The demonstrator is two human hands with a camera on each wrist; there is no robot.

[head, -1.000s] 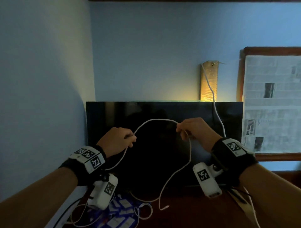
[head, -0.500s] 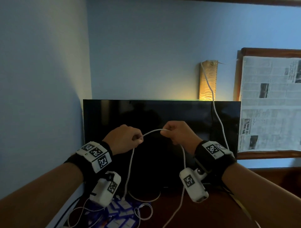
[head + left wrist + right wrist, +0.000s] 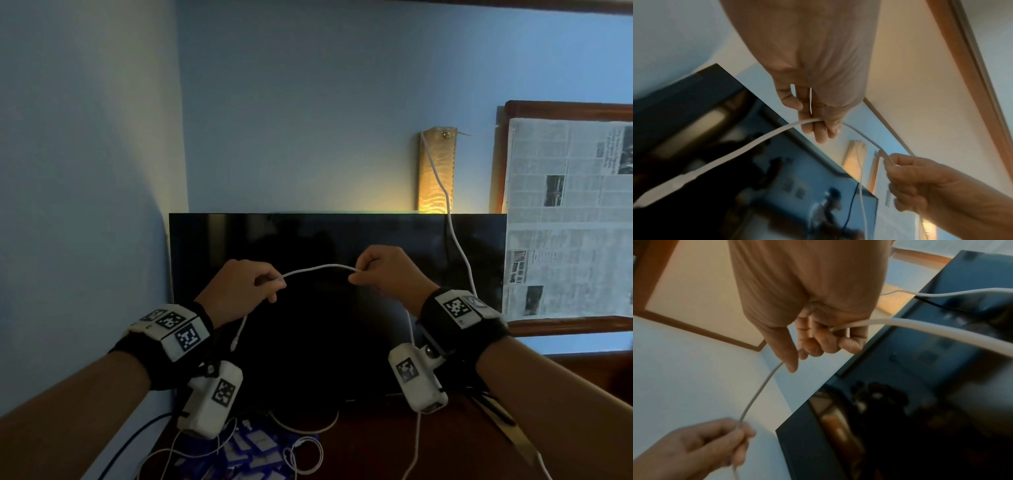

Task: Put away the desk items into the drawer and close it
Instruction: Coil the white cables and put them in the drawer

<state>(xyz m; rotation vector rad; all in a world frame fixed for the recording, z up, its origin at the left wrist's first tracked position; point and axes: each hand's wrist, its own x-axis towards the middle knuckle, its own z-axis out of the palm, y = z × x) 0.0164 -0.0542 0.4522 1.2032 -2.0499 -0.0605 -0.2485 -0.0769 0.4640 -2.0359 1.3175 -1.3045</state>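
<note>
A thin white cable (image 3: 318,269) arches between my two hands, held up in front of a dark monitor (image 3: 342,246). My left hand (image 3: 270,284) pinches one part of it, and a short end with a plug hangs down below that hand. In the left wrist view the cable (image 3: 760,139) runs under my curled left fingers (image 3: 818,128). My right hand (image 3: 358,274) pinches the cable further along; the rest drops past my right wrist toward the desk. The right wrist view shows the cable (image 3: 920,327) passing through my curled right fingers (image 3: 838,340). No drawer is in view.
The dark wooden desk (image 3: 376,452) lies below, with blue-and-white packets (image 3: 253,452) and loose white cords (image 3: 305,455) at the lower left. Another white cord (image 3: 455,240) hangs from a wall plate. A newspaper-covered window (image 3: 568,219) is at the right; blue walls close the corner.
My hands came close together half a second ago and have spread apart again, drawing the cable between them. The hanging loop has shortened and the cable's left end has risen off the desk.
</note>
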